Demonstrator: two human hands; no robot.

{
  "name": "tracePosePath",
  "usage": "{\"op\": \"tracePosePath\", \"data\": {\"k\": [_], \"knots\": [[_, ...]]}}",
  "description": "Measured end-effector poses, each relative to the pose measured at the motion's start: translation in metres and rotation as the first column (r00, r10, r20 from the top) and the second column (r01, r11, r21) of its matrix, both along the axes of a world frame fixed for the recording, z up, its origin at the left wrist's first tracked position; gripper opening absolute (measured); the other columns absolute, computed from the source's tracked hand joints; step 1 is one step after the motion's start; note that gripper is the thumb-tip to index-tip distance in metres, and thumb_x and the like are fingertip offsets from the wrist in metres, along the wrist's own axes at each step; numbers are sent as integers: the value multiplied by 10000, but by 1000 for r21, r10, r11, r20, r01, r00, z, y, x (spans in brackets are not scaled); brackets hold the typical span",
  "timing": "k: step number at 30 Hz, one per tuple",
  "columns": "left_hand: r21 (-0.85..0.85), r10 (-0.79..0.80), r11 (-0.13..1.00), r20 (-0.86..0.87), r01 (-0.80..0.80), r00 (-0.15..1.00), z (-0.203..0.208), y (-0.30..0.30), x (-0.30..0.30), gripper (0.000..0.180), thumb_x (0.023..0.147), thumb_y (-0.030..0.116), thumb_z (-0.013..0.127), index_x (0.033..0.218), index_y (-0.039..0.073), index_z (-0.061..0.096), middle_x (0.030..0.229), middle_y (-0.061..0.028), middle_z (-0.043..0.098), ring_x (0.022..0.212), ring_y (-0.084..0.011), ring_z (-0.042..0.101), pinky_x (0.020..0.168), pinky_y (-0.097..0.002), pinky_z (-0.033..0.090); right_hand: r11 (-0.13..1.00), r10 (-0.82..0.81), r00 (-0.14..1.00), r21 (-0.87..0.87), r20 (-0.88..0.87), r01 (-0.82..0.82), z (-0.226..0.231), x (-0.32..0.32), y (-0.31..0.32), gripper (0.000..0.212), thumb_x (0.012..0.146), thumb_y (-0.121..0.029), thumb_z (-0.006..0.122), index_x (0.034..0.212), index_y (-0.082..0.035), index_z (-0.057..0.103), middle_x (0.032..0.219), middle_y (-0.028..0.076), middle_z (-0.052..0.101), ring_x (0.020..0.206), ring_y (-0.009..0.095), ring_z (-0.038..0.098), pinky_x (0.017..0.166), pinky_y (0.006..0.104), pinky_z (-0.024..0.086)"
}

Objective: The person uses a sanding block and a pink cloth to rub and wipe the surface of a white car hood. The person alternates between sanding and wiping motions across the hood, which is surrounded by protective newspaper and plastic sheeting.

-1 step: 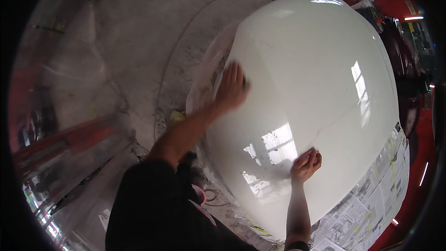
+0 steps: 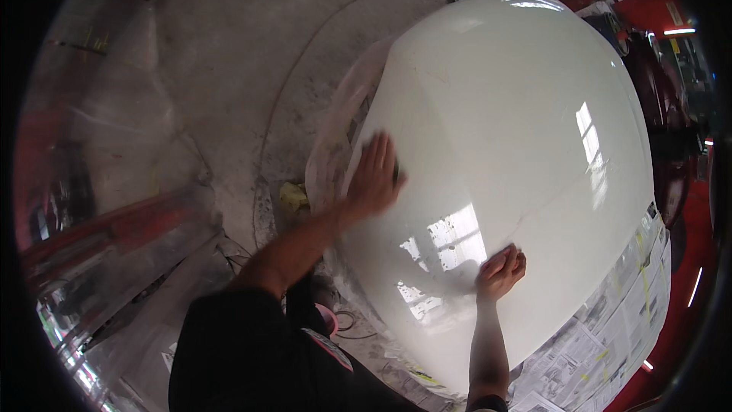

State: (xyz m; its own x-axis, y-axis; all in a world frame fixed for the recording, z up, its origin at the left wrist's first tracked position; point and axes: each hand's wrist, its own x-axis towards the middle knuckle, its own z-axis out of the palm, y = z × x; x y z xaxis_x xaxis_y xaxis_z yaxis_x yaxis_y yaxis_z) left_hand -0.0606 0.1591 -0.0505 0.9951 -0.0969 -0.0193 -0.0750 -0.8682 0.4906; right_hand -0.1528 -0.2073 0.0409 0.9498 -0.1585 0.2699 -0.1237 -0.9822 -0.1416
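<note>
On the far left, clear plastic sheeting hangs in front of a long red part. Next comes the grey, dusty concrete floor, where a thin hose curves toward the back. A crumpled yellowish item sits low beside the work, and nearer the person there is something round and pink, partly hidden.

The large white panel fills the middle and right of the view, directly in front of the person, domed and very glossy. Bright window reflections break up across its near part, and a faint line runs slantwise over the middle. Newspaper sheets with yellow strips line its lower right edge. Beyond, on the right, stand dark red bodywork and redder surfaces.

The left hand lies flat near the panel's left edge, its forearm slanting up from a black sleeve. Its fingers are straight and close together; a dark patch shows beside them, and I cannot tell whether anything is held beneath. The right hand rests on the panel's near middle, forearm almost upright, fingers bent and bunched; whether they clamp something, I cannot tell.
</note>
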Motion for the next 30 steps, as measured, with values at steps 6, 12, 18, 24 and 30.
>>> {"op": "tracePosePath", "data": {"k": [6, 12, 18, 24, 30], "knots": [[-309, 354, 883, -55, -353, 934, -6, 86, 215, 803, 1056, 442, 431, 1516, -177, 205, 1580, -401, 224, 1495, -491, 241, 1240, -540, 210, 993, 89, 996, 69, 21, -91, -7, 16, 22, 470, 985, -324, 410, 1296, -32, 608, 1324, 238, 491, 1200, 397, 465, 1039, 495, 401], [42, -114, 993, 40, 112, 993, -2, -13, 43, 793, 1049, 461, 422, 1547, -122, 219, 1630, -326, 198, 1538, -427, 190, 1272, -500, 128, 999, 25, 999, 35, 20, -26, -1, 2, -3, 443, 987, -286, 433, 1311, -40, 607, 1353, 236, 474, 1225, 404, 459, 1045, 499, 401], [-63, 25, 998, 63, -21, 998, 5, 33, 168, 764, 1088, 446, 322, 1565, -125, 147, 1661, -292, 139, 1559, -389, 126, 1284, -466, 73, 998, 49, 999, 45, 6, -49, -6, 11, 6, 447, 979, -290, 448, 1312, -40, 610, 1348, 241, 477, 1242, 407, 459, 1042, 501, 410], [118, 137, 981, 116, -151, 984, 4, -38, 139, 785, 1065, 451, 400, 1541, -140, 199, 1618, -340, 200, 1529, -424, 200, 1264, -499, 172, 997, 31, 999, 67, 12, -32, 0, 9, 6, 455, 969, -292, 444, 1308, -38, 611, 1343, 242, 478, 1245, 403, 457, 1051, 511, 403], [44, -67, 997, 196, 60, 978, 16, 9, 160, 782, 1060, 406, 420, 1517, -188, 198, 1608, -352, 223, 1514, -449, 225, 1253, -512, 176, 993, 29, 998, 112, 47, -34, 5, 10, 9, 385, 993, -227, 472, 1305, -55, 616, 1357, 219, 476, 1260, 399, 455, 1047, 501, 411]]}}
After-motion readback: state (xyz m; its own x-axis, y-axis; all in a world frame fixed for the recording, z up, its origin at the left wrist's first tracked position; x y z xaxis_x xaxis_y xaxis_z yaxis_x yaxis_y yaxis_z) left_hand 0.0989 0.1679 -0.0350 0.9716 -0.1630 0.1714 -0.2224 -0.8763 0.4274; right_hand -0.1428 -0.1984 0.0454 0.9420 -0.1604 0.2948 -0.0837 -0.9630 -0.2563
